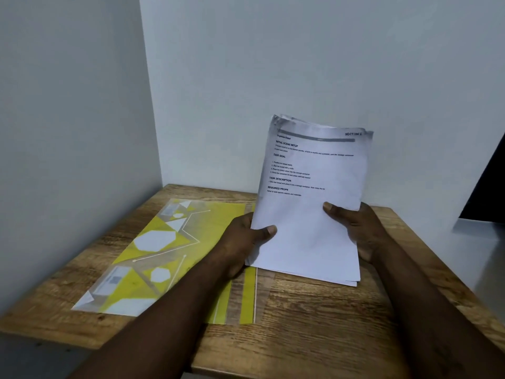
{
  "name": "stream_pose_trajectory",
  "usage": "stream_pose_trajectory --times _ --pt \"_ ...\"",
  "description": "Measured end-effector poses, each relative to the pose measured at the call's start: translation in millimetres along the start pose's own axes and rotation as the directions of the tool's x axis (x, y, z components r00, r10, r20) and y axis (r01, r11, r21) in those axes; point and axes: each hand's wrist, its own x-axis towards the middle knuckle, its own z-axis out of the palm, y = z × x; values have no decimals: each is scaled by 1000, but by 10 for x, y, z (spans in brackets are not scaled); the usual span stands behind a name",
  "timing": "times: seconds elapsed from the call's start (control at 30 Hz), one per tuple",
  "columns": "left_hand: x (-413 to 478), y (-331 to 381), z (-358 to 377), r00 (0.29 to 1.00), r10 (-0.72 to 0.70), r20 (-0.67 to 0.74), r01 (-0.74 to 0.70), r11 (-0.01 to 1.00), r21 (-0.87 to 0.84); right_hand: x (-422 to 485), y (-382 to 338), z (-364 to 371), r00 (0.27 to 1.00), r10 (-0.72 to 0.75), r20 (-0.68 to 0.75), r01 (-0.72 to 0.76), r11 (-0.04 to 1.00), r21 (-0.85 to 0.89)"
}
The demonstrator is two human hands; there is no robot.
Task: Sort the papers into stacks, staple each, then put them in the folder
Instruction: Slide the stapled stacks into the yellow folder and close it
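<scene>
I hold a stack of white printed papers (311, 203) tilted upright above the wooden table (314, 324). The top sheet reads "SECTION 1" at its upper right corner. My left hand (246, 239) grips the stack's left edge, thumb on the front. My right hand (355, 225) grips its right edge, thumb also on the front. The stack's bottom edge rests on or just above the table. A yellow and clear patterned folder (164, 253) lies flat on the table to the left, partly under my left forearm. No stapler is in view.
The table sits in a corner between two white walls (82, 105). A dark object (489, 181) stands at the far right edge. A grey surface (481, 242) lies beyond the table's right side.
</scene>
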Motion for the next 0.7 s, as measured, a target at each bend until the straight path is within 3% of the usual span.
stream_pose_trajectory --times 0.3,0.4,0.47,0.53,0.57,0.63,0.7 --pt "-96 48 -3 999 26 28 -27 999 34 16 -33 -11 999 9 -42 -12 997 -80" --pt "-162 117 -22 986 106 -127 -81 979 189 -12 -24 -74 998 46 -43 -50 993 -106" --pt "-179 182 -127 916 264 -302 -58 831 553 -38 -1 -109 996 81 -45 -87 986 -145" --pt "-227 236 -262 886 355 -299 59 552 832 -61 3 -120 992 120 -41 -125 978 -167" --pt "-263 234 -308 903 317 -289 128 445 886 -61 14 -127 991 132 -38 -137 976 -167" --pt "-334 208 -338 943 170 -285 209 362 909 -89 5 -108 990 138 -29 -141 979 -147" --pt "-405 192 -307 959 85 -270 220 380 898 -140 -23 -50 990 142 -11 -142 983 -113"
